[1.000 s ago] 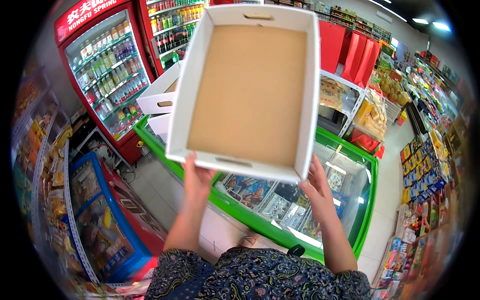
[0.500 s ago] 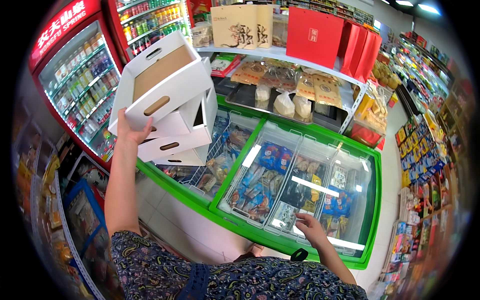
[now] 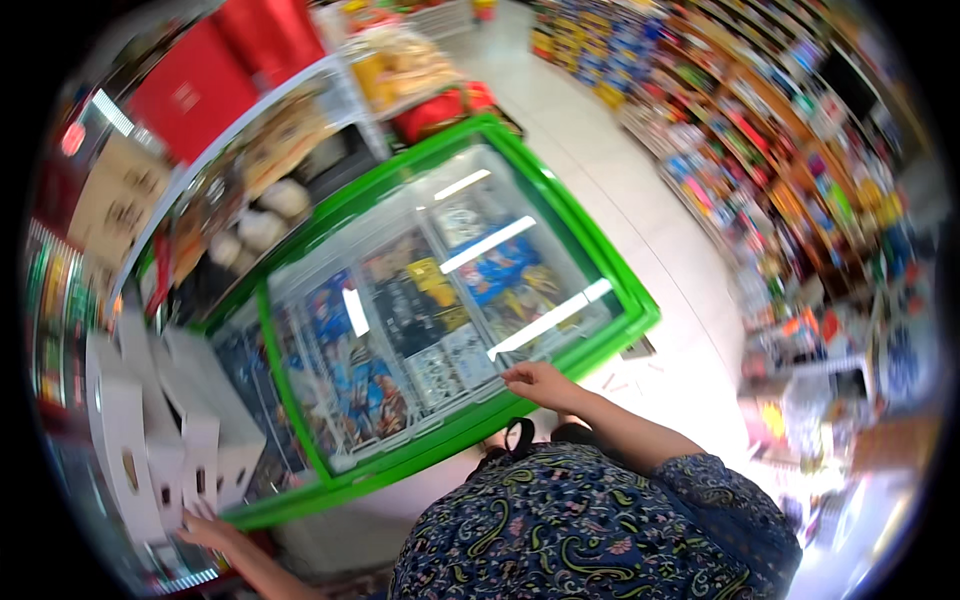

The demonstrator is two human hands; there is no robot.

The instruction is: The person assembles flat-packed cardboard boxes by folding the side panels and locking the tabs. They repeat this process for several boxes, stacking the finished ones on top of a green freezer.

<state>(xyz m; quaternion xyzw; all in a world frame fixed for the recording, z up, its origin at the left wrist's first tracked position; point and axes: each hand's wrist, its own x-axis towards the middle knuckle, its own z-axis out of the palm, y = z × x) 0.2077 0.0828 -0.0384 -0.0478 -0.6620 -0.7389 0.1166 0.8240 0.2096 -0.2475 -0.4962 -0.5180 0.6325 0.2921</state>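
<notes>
A stack of white cardboard boxes [image 3: 165,430] with oval hand slots rests at the left end of a green-rimmed chest freezer [image 3: 560,370]. By the lower edge of the stack, my left hand [image 3: 208,530] has its fingers spread at the nearest box; whether they touch it is unclear. My right hand [image 3: 542,385] hovers at the freezer's near rim, fingers loosely bent and apart, with nothing seen in them. Under the glass lid lie packaged frozen goods [image 3: 400,310] in wire baskets.
Behind the freezer stands a shelf with red gift bags [image 3: 195,85], beige bags [image 3: 120,200] and wrapped white bundles [image 3: 262,230]. Stocked shelving [image 3: 760,150] runs along the right, past a tiled aisle [image 3: 640,200]. Drinks coolers [image 3: 55,310] are at the far left.
My view has swung right, shifting the freezer and boxes leftward. The left hand, earlier gripping the top box's lower edge, now has its fingers spread beside the stack. The right hand remains near the rim.
</notes>
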